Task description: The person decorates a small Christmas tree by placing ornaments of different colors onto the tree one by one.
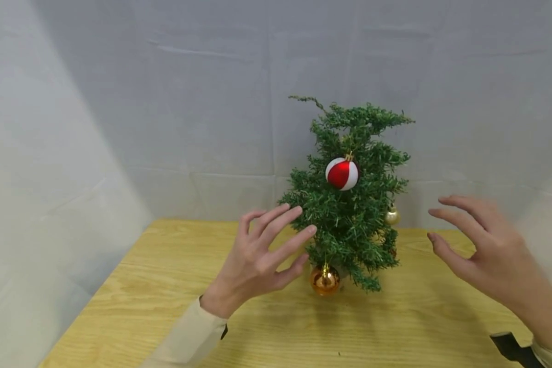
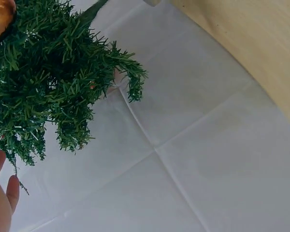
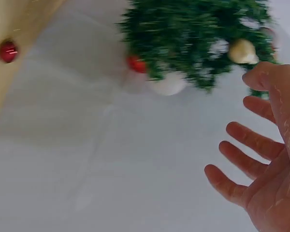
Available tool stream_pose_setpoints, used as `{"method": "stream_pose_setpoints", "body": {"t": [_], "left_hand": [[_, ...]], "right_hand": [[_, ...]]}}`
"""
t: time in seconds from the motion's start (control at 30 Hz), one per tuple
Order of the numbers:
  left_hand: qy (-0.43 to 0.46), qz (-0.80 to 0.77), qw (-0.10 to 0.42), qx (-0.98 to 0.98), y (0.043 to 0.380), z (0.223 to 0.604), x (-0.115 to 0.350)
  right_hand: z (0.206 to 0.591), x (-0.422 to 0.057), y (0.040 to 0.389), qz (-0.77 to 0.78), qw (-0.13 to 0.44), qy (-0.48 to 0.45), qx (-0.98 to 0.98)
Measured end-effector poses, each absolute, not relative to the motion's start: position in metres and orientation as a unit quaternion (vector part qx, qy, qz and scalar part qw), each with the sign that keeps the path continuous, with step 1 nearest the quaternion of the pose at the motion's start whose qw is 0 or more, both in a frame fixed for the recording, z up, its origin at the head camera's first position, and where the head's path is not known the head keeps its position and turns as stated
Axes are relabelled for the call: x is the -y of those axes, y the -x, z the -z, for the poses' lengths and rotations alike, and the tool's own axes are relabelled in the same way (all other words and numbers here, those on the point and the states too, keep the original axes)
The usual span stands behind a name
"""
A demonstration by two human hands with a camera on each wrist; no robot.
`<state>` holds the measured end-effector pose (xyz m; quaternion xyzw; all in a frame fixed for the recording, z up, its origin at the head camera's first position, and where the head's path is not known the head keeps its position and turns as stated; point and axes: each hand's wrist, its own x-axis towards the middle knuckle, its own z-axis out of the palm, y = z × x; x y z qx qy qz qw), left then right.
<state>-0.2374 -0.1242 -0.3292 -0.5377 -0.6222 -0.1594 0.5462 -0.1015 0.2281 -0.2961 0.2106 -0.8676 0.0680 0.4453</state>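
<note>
A small green artificial Christmas tree (image 1: 349,209) stands on the wooden table. On its front hangs a red and white striped bauble (image 1: 342,174); low down is a shiny orange bauble (image 1: 325,280), and a pale gold one (image 1: 392,215) hangs at the right. My left hand (image 1: 269,250), fingers spread and loosely bent, is beside the tree's lower left branches, holding nothing. To the right, apart from the branches, my right hand (image 1: 492,245) is raised with relaxed fingers and no object in it. The right wrist view shows its palm and spread fingers near the gold bauble (image 3: 241,51).
The wooden table (image 1: 165,271) has its back edge just behind the tree. A pale cloth (image 1: 202,112) covers the wall behind. In the right wrist view, a small red bauble (image 3: 8,51) lies near the table's edge, and a red bauble (image 3: 137,64) and a white one (image 3: 168,83) show among the branches.
</note>
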Motion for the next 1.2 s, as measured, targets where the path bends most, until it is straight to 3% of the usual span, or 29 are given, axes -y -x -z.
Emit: {"method": "stream_pose_setpoints", "body": {"t": [0.13,0.5,1.2], "left_hand": [[0.54,0.152,0.538,0.629,0.237,0.333,0.125],[0.542,0.147,0.511,0.651,0.236,0.338,0.122],[0.551,0.243,0.458,0.654,0.24,0.347,0.142]], "right_hand": [[0.316,-0.242,0.107,-0.05,0.412,-0.207,0.886],[0.381,-0.277,0.136,-0.052,0.384,-0.234,0.891],[0.415,-0.28,0.172,-0.057,0.244,-0.226,0.941]]}}
